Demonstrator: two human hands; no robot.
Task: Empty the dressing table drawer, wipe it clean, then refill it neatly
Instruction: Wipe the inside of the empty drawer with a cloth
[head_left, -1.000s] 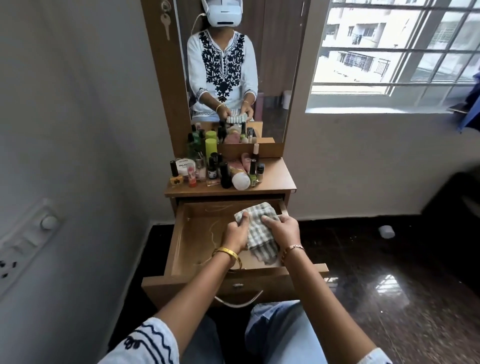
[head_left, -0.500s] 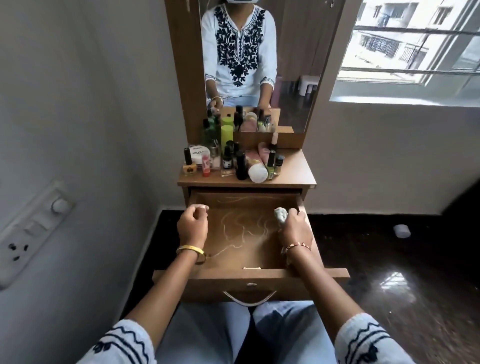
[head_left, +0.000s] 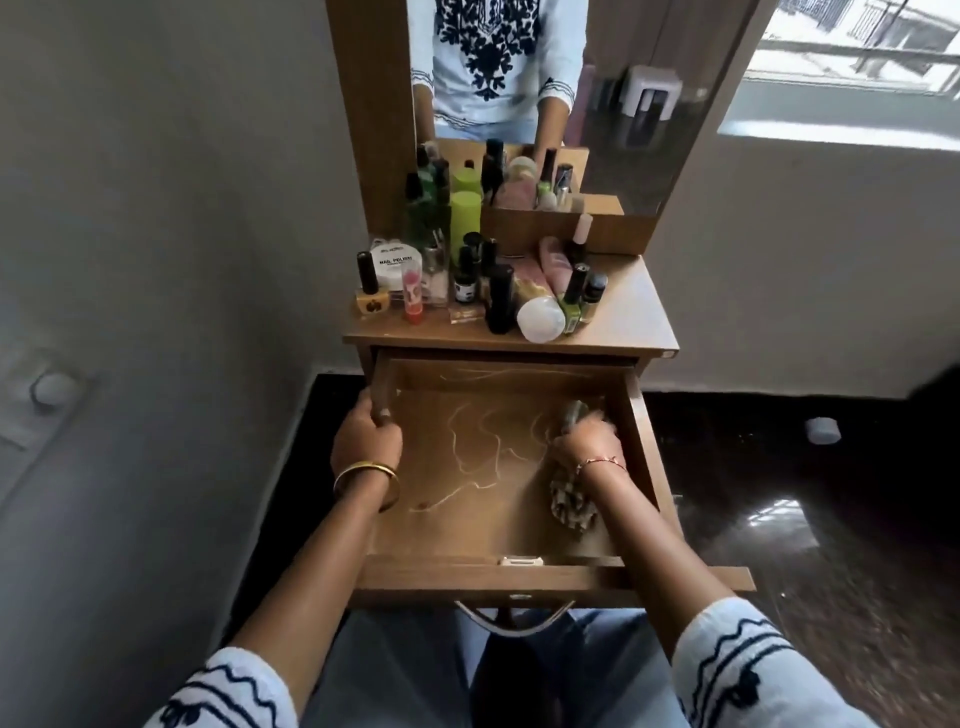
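Note:
The wooden drawer (head_left: 641, 436) is pulled out of the dressing table, and its bottom shows pale streaks. My left hand (head_left: 366, 441) grips the drawer's left wall, fingers curled over the rim. My right hand (head_left: 587, 441) holds a bunched green-and-white checked cloth (head_left: 571, 506) against the drawer floor near the right wall. The cloth hangs out below my wrist and pokes out above my fingers. Several cosmetic bottles (head_left: 498, 296) and a white jar (head_left: 540, 319) crowd the tabletop (head_left: 634, 317) above.
A mirror (head_left: 613, 104) rises behind the tabletop. A grey wall with a switch plate (head_left: 47, 389) stands on the left. Dark glossy floor lies to the right, with a small white object (head_left: 823, 430) on it. A window is at the upper right.
Both hands held the cloth above the drawer a second ago. Now my left hand has gone to the left wall, and my right hand has taken the cloth down onto the drawer floor.

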